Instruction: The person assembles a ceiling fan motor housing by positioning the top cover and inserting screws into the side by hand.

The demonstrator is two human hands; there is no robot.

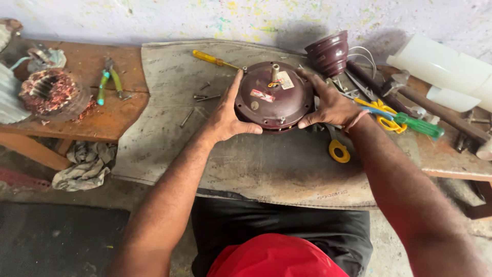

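Seen from above, a person's two bare hands clasp a round maroon fan motor housing (274, 96) that sits just above the centre of the frame on a grey mat (266, 164) spread over a wooden tabletop (110, 120). The left hand (225, 115) presses against the housing's left side, fingers spread open along its rim and thumb curled under the lower edge. The right hand (330, 105) cups the right side in the same open grip, fingers over the top edge. A short shaft stands upright from the housing's middle.

Just behind it, at upper centre, lies a yellow-handled screwdriver (212, 59). A maroon bell-shaped cover (329, 52) stands at upper right, close to the housing. Loose screws (202, 96) lie on the mat left of the left hand. Green-handled pliers (108, 79) and a copper-wound stator (50, 92) rest at the upper left. Yellow-handled scissors (382, 115) and a green-handled screwdriver (417, 125) lie right of the right wrist.
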